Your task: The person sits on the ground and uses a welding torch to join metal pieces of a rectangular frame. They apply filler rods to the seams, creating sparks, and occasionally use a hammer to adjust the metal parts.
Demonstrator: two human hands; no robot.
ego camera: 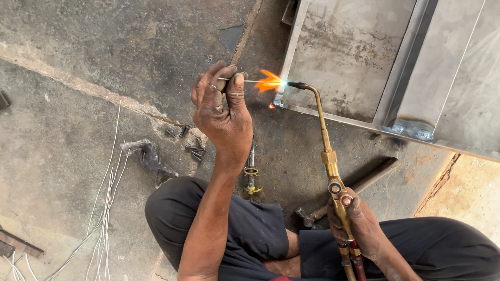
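At frame centre the left hand (221, 112) pinched a thin, stiff filler rod (245, 80), best held far from the flame (269, 81), while the right hand (359, 221) clasped the rigid brass torch (329, 153).

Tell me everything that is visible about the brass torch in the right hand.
The brass torch is a slim gas torch of yellow metal. Its thin neck curves at the top to a dark tip, where an orange and blue flame burns at the corner of a steel frame. Lower down it has a hexagonal nut and a body with a round red knob. The right hand grips this body from below. Two hoses leave its base. The filler rod in the left hand meets the flame.
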